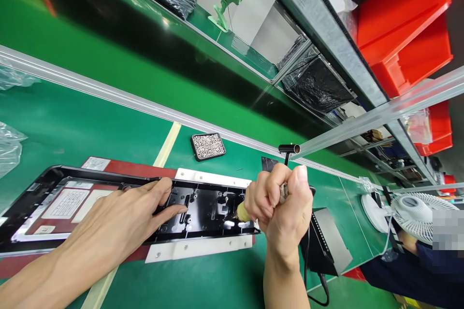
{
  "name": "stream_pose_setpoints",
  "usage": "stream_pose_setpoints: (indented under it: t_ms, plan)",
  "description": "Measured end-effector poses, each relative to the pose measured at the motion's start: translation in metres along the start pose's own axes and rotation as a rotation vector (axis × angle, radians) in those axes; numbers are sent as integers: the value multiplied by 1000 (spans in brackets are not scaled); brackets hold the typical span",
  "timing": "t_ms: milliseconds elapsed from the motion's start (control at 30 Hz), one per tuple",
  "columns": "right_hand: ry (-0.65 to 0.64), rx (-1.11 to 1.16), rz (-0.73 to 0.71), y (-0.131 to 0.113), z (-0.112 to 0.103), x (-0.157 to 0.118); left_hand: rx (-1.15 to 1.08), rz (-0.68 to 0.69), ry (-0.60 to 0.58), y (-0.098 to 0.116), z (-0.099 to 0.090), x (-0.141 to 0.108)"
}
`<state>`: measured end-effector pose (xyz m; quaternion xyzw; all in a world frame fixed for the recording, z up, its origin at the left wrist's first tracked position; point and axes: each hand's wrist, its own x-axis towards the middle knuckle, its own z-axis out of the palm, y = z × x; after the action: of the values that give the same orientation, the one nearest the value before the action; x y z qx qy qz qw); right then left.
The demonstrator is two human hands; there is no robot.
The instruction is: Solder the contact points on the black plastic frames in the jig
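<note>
A long black plastic frame point(203, 210) lies across the bench, its ribbed inner side facing up. My left hand point(145, 203) rests on the frame with thumb and fingers apart; the fingertips are partly hidden. Closed in a fist, my right hand point(281, 203) grips a tool with a yellow grip point(243, 212), which looks like a soldering iron. Its tip points down and left into the right end of the frame. Under the frame is a reddish-brown board point(141, 168) with white strips point(203, 250) along both long sides.
Beyond the frame sits a small black tray point(208, 147) full of tiny metal pieces. To the right are a black tube holder point(289, 148), a dark metal box point(326, 241) with a cable, and a white fan point(409, 210). A co-worker's dark sleeve point(395, 275) shows at far right.
</note>
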<state>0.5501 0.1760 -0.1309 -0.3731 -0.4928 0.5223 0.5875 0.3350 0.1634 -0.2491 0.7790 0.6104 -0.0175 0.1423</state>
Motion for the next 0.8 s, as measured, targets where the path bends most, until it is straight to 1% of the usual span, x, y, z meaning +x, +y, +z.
stream_pose_setpoints:
  t_ms: [200,367,433,800]
  plan:
    - [-6,-13,-12,0,0,1,-2,-9,-10,3,-1,-1]
    - [-6,-18,-7,1,1,1,-12,13,85,1,4,-2]
    - [-5,-17,-1,1,1,2,-13,18,105,0,5,-2]
    - [9,-61,14,0,1,4,40,-7,55,1,6,-1]
